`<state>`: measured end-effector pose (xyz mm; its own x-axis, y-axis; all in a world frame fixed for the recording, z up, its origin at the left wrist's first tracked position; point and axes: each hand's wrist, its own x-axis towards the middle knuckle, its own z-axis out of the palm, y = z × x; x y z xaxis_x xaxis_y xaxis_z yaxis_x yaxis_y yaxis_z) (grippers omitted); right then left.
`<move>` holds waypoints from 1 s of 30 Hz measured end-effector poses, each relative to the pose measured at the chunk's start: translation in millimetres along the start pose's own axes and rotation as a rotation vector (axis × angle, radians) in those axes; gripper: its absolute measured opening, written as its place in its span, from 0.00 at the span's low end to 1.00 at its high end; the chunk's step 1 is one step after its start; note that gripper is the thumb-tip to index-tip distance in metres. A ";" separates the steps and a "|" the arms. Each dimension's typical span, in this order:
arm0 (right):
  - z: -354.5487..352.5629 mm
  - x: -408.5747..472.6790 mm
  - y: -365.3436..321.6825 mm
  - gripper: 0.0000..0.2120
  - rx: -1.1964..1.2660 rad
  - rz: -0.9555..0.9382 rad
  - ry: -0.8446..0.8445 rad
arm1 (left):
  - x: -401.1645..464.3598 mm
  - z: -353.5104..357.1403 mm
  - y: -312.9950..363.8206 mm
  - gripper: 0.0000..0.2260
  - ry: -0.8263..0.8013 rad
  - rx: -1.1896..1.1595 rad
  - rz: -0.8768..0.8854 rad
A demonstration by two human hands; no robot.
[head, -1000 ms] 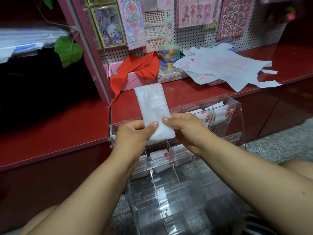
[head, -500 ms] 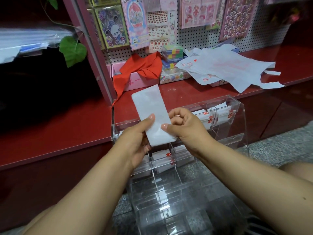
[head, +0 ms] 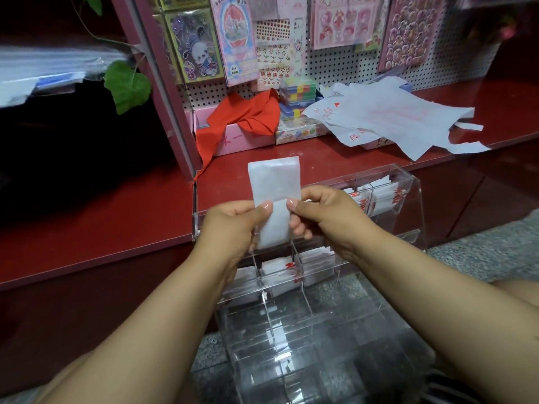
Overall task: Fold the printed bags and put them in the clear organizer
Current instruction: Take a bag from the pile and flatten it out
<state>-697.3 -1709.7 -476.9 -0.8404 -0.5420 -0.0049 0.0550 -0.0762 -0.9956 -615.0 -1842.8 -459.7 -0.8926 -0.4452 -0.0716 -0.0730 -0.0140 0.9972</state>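
Above the clear organizer [head: 318, 258], L hand [head: 233, 225] & R hand [head: 323, 217] each pinch the folded bag strip [head: 274, 199] at mid-length, one per side edge. Strip's long axis runs upright, so next fold prob. brings top half down; both grips equally near.

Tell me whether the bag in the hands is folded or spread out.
Folded. The bag is a narrow strip pinched by the left hand and right hand, with a crease across its middle.

Both forearms are bare to the frame edge, no sleeves, rings or watches visible, fingernails short and unpainted.
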 end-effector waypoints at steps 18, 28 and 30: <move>-17.3 -7.3 5.0 0.13 0.075 -0.037 0.079 | 0.3 16.3 -23.2 0.16 -0.087 0.160 0.301; -42.7 -9.4 2.4 0.05 -0.181 -0.164 0.159 | 12.4 45.5 -18.2 0.12 -0.080 0.090 0.166; -54.2 -7.2 0.6 0.05 -0.278 -0.157 0.139 | 16.8 52.6 -18.1 0.03 -0.082 0.169 0.227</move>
<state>-720.5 -1660.5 -482.5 -0.8935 -0.4210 0.1562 -0.2135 0.0922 -0.9726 -652.1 -1803.0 -480.0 -0.9269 -0.3461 0.1448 0.0659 0.2297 0.9710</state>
